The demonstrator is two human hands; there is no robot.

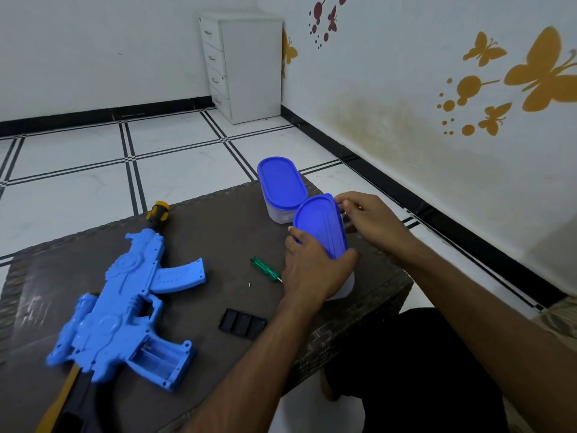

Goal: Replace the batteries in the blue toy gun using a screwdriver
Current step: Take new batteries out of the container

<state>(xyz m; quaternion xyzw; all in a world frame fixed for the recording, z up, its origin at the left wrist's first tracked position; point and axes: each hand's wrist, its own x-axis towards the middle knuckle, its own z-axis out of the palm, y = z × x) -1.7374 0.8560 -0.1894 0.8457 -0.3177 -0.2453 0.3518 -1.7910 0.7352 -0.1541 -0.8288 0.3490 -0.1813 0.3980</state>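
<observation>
Both forearms reach forward and meet at the near blue-lidded container; the left hand wraps the container's left side and front, fingers curled around it, thumb up along the lid's left edge; the right hand is at the container's far right end, wrist bent inward, fingertips pinching the lid's rim; both arms bare.

brown woven table bearing blue toy gun, green screwdriver, black battery cover, two blue-lidded containers.
</observation>
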